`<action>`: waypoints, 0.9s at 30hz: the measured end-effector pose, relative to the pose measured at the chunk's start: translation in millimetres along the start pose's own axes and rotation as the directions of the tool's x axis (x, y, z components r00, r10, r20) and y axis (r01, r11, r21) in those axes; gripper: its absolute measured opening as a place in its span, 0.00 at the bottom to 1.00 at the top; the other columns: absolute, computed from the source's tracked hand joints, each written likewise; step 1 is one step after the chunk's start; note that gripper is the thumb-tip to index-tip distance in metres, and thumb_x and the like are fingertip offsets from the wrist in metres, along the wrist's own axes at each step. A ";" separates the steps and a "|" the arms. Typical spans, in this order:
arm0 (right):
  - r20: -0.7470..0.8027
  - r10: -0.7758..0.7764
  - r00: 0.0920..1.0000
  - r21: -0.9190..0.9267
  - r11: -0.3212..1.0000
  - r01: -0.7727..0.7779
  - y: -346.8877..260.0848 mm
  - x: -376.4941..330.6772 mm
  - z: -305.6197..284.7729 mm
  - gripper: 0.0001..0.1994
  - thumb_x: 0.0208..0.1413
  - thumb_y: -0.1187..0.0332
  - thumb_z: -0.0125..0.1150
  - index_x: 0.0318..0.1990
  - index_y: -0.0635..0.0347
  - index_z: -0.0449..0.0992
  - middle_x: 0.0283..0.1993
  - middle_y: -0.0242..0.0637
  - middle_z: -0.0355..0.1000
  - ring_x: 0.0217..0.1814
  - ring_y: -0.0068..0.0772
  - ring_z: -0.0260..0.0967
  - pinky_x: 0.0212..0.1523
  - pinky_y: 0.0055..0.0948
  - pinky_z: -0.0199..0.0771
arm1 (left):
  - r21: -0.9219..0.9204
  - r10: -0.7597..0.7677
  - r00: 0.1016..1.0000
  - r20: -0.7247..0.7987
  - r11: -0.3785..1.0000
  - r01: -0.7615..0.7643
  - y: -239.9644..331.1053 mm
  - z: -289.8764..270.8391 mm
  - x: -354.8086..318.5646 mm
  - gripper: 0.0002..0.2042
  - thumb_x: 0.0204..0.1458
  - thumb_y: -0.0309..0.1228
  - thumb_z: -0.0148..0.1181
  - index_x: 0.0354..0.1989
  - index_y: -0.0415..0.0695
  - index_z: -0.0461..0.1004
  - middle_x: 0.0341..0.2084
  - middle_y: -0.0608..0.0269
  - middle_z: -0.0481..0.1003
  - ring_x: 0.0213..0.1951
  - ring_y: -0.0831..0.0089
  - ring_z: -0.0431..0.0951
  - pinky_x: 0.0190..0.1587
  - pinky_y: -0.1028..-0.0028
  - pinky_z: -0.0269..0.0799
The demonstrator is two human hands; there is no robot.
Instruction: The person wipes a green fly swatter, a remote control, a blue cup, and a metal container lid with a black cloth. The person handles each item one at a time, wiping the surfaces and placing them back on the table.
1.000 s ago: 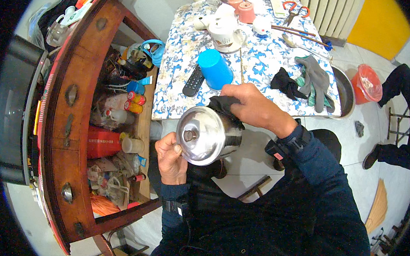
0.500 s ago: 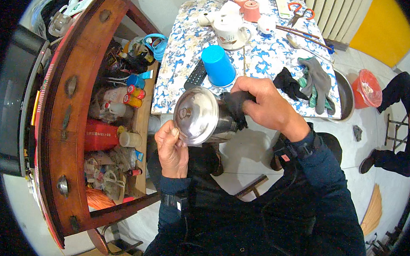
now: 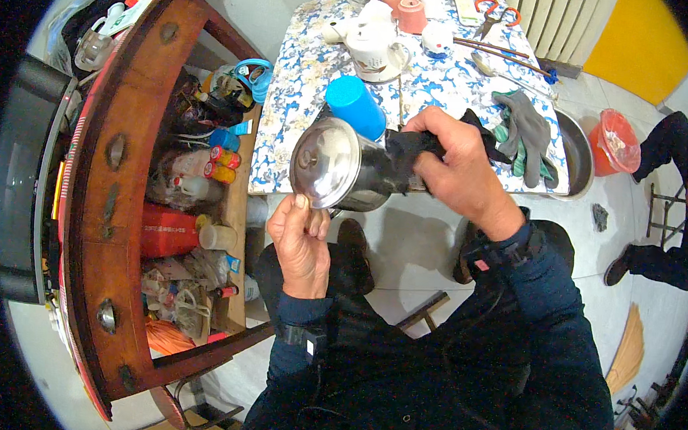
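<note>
A shiny metal pot with a round domed lid (image 3: pixel 325 163) is held tilted on its side above my lap, lid facing left. Its darker body (image 3: pixel 371 183) extends to the right behind the lid. My left hand (image 3: pixel 301 244) grips the pot at the lower edge of the lid, thumb on the rim. Bunched in my right hand (image 3: pixel 465 169) is a black cloth (image 3: pixel 410 158), which lies against the right end of the pot. The fingers of my right hand are closed around the cloth, and part of the pot's far end is hidden by it.
On the flowered tablecloth (image 3: pixel 287 109) stand a blue cup (image 3: pixel 355 107), a white teapot (image 3: pixel 376 51) and grey gloves (image 3: pixel 526 135). Red-handled scissors (image 3: pixel 494 18) lie farther back. A wooden cabinet (image 3: pixel 112 201) stands left; a red bin (image 3: pixel 612 143) and a seated person (image 3: pixel 668 203) are right.
The pot and both hands have shifted. The pot has risen slightly, my left hand has slid to the lid's lower edge, and my right hand with the cloth has moved a little right.
</note>
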State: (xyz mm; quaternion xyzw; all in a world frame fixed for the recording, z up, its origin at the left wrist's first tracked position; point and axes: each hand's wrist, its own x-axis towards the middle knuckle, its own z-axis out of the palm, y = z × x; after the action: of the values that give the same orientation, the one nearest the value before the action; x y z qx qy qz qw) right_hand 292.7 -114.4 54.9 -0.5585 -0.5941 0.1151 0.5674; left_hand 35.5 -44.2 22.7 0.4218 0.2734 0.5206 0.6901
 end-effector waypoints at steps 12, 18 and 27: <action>0.073 -0.347 0.935 -0.143 0.924 0.355 -3.8 -35.5 48.6 0.16 0.48 0.78 0.69 0.46 0.63 0.77 0.41 0.48 0.69 0.40 0.56 0.74 0.37 0.50 0.79 | 0.208 -0.012 0.998 -0.062 0.978 0.025 -6.2 36.5 2.2 0.20 0.74 0.36 0.64 0.25 0.47 0.71 0.18 0.71 0.68 0.21 0.81 0.64 0.25 0.76 0.57; 0.009 -0.448 0.894 -0.243 0.866 0.437 -14.3 -32.1 56.5 0.15 0.53 0.74 0.67 0.48 0.64 0.79 0.42 0.45 0.71 0.41 0.51 0.74 0.36 0.45 0.79 | 0.212 0.026 0.996 -0.088 0.977 -0.006 -18.5 48.6 -1.2 0.17 0.76 0.38 0.62 0.31 0.44 0.77 0.25 0.76 0.70 0.29 0.86 0.62 0.32 0.76 0.54; 0.066 -0.256 0.964 -0.146 0.954 0.263 3.5 -34.0 47.2 0.19 0.49 0.82 0.66 0.51 0.65 0.78 0.43 0.50 0.74 0.40 0.59 0.77 0.40 0.46 0.79 | 0.223 -0.028 1.000 -0.003 0.974 0.027 -20.8 45.2 -4.7 0.16 0.79 0.40 0.57 0.39 0.42 0.78 0.30 0.71 0.76 0.29 0.82 0.74 0.30 0.77 0.70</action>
State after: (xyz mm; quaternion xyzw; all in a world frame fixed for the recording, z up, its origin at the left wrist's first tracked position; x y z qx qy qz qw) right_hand 247.7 -116.6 18.0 -0.5148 -0.6823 0.0065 0.5191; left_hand 81.1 -64.2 26.8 0.4930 0.3359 0.4769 0.6455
